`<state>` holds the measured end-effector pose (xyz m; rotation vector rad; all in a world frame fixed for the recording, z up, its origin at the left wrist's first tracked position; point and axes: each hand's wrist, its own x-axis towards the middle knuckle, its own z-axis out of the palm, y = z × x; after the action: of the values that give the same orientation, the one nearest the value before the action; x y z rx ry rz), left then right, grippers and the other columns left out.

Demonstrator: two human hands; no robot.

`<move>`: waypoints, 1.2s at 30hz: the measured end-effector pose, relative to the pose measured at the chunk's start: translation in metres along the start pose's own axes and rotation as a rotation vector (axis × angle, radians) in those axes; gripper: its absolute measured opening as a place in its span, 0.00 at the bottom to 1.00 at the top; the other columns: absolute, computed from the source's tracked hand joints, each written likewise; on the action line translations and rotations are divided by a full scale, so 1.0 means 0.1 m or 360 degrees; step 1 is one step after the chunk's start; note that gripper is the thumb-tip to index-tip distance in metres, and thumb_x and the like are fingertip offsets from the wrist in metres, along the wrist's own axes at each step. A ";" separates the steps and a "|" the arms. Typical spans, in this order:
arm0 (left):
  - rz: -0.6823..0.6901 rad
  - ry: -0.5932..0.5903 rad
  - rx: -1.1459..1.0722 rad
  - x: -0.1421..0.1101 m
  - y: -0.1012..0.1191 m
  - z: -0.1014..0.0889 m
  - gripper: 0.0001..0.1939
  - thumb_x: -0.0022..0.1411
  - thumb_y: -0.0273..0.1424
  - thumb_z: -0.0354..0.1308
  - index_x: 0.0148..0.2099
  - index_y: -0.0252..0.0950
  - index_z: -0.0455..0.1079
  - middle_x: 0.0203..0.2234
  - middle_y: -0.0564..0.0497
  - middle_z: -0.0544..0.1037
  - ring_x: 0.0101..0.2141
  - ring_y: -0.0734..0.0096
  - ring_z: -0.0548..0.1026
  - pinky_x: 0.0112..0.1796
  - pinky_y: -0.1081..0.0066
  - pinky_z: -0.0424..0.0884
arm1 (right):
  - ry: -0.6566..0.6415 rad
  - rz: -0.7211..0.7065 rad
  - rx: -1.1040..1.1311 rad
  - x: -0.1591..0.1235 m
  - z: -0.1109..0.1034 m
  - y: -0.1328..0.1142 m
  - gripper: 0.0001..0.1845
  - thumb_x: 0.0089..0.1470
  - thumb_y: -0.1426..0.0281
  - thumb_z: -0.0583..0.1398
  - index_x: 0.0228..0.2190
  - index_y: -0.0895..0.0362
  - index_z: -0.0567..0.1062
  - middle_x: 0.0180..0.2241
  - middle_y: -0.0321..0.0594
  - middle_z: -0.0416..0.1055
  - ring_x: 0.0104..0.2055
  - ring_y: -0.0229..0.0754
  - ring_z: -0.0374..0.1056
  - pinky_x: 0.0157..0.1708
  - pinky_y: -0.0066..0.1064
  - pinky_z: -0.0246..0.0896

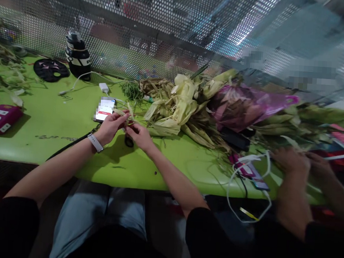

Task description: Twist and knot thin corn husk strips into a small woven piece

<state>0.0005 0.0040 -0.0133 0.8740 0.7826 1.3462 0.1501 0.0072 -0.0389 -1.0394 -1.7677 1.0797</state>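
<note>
Near the table's middle, my left hand (110,128), with a pale band on its wrist, has its fingers closed on a pale corn husk strip (130,109). From the other side my right hand (141,137) pinches the same strip, its fingertips nearly meeting the left ones. Fingers partly cover the lower part of the strip. A small dark loop-shaped object (129,141) lies just below my hands. Behind my left hand is a lit phone (106,108). A big heap of dried corn husks (184,100) spreads to the right of my hands.
The green table (79,148) ends at a perforated metal screen (163,38). A dark bottle (77,57), black mask (51,70) and magenta box (3,119) stand left. A pink plastic bag (244,106), white cable (229,192) and co-worker's hands (293,161) are right.
</note>
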 end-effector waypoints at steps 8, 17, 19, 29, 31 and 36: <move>0.0068 0.0098 0.0024 0.04 0.02 -0.07 0.14 0.52 0.32 0.68 0.42 0.34 0.78 0.34 0.48 0.82 0.33 0.72 0.79 0.37 0.71 0.72 | -0.0122 0.0059 0.0028 -0.04 -0.02 -0.03 0.18 0.52 0.54 0.60 0.26 0.57 0.70 0.21 0.33 0.67 0.24 0.35 0.61 0.27 0.29 0.56; 0.0016 -0.0107 0.0015 0.01 0.08 -0.05 0.14 0.50 0.27 0.69 0.41 0.34 0.75 0.35 0.49 0.81 0.34 0.74 0.77 0.39 0.72 0.73 | 0.0060 0.0078 0.0184 -0.01 -0.08 -0.05 0.16 0.49 0.55 0.60 0.24 0.56 0.68 0.20 0.31 0.64 0.23 0.33 0.58 0.25 0.28 0.54; 0.0020 -0.0239 0.0060 0.02 0.06 -0.06 0.21 0.49 0.24 0.70 0.46 0.35 0.73 0.37 0.49 0.81 0.36 0.73 0.78 0.40 0.72 0.73 | 0.0074 0.0070 0.0192 -0.02 -0.08 -0.08 0.15 0.48 0.56 0.60 0.25 0.56 0.69 0.20 0.31 0.64 0.23 0.34 0.57 0.25 0.28 0.54; 0.0036 -0.0304 0.0070 0.05 0.01 -0.09 0.25 0.46 0.24 0.72 0.48 0.34 0.73 0.37 0.48 0.82 0.37 0.70 0.79 0.44 0.66 0.73 | 0.0161 0.0281 0.0440 0.02 -0.15 -0.10 0.28 0.52 0.43 0.55 0.24 0.55 0.67 0.20 0.33 0.63 0.21 0.33 0.59 0.22 0.27 0.55; -0.0013 -0.0331 0.0058 0.04 0.01 -0.09 0.26 0.47 0.23 0.72 0.49 0.34 0.72 0.35 0.48 0.82 0.36 0.70 0.79 0.44 0.67 0.74 | 0.0262 0.0164 0.0434 0.03 -0.16 -0.06 0.27 0.50 0.43 0.58 0.23 0.55 0.66 0.20 0.31 0.62 0.20 0.32 0.57 0.21 0.26 0.54; -0.0123 -0.0250 -0.0047 0.04 0.04 -0.10 0.25 0.48 0.19 0.69 0.49 0.34 0.73 0.34 0.49 0.82 0.35 0.72 0.80 0.42 0.70 0.75 | 0.0393 -0.0042 0.0229 0.03 -0.20 -0.05 0.25 0.53 0.46 0.58 0.23 0.55 0.67 0.21 0.32 0.64 0.23 0.33 0.61 0.26 0.26 0.59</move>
<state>-0.0099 0.0085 -0.0150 0.9052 0.6664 1.2030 0.1660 0.0142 -0.0271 -1.0111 -1.4815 1.0002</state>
